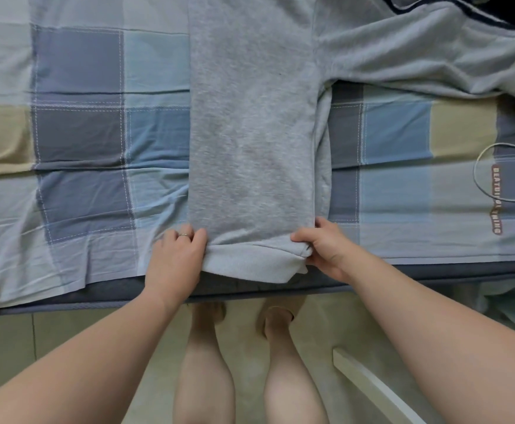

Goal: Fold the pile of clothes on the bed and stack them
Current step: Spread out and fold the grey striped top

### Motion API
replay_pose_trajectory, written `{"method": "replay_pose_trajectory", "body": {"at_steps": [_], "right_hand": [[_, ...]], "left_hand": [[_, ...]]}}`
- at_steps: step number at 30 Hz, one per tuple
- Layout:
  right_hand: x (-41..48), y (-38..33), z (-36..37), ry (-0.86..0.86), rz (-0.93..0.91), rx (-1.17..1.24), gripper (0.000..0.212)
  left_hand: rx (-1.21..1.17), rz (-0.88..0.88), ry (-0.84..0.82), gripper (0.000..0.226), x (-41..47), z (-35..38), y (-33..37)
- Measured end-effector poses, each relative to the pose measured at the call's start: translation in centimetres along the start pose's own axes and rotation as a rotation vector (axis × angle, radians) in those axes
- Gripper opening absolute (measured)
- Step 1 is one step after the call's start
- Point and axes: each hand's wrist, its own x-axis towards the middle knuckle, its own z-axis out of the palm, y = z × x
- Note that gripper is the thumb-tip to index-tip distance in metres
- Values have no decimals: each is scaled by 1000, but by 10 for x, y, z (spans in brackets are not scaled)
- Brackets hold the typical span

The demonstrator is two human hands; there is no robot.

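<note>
Pinching the hem of the grey sweatshirt (250, 133), I have left hand (175, 258) and right hand (326, 246) each gripping a corner at the near edge of the bed (82, 117); its long axis runs straight away from me, hem nearest.

This is a bedroom in a home. A bed (79, 133) fills the upper view, spread with a wrinkled patchwork sheet (397, 185) of blue, grey and beige squares over a dark grey mattress edge (433, 270), and a grey sweatshirt (250, 117) lies flat on it. Below the bed is a pale tiled floor (97, 325), where the person stands bare-legged.
</note>
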Motion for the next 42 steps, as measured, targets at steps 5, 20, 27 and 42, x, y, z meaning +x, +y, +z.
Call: {"method": "replay_pose_trajectory", "body": {"at_steps": [5,20,27,42], "right_hand": [[2,5,0,-48,-2,-34,24],[-12,-8,-6,-40,-30,-5,25],[13,7,-39,382,-154,-490,24],[53,-50,-31,184,-313,-213,34]], "left_hand": [[99,11,-56,41,2,2,8],[299,83,-224,44,3,-18,22],[327,33,-386,46,13,-28,33],[-188,7,-216,73,121,-46,71]]}}
